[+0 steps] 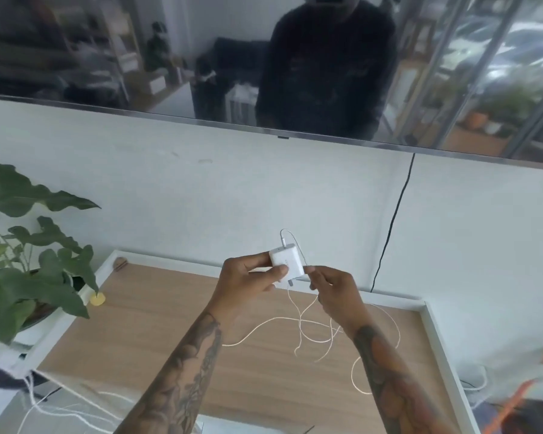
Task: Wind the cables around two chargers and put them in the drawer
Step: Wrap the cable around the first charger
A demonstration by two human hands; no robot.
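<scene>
Head view showed both forearms raised above a wood-topped cabinet (pixel 176 311) with a white rim. Left hand (pixel 245 281) was closed on a white charger (pixel 287 260), thumb on its front face and fingers behind, holding it clear of the surface near the centre of the frame. A plug prong pointed down from its lower edge. Right hand (pixel 333 291), just at 3 o'clock of the charger, pinched the thin white cable (pixel 308 322) between thumb and forefinger. The cable ran up from a connector on top of the charger, curved over its right side to the pinch, then fell in loose tangled loops on the wood at 6 o'clock of the hands. More white cord (pixel 60 408) lay at 7 o'clock, off the cabinet edge. A leafy plant (pixel 29 261) stood at 9 o'clock. A dark screen (pixel 201 57) hung on the wall at 12 o'clock, a black lead (pixel 392 220) dropping from it.
</scene>
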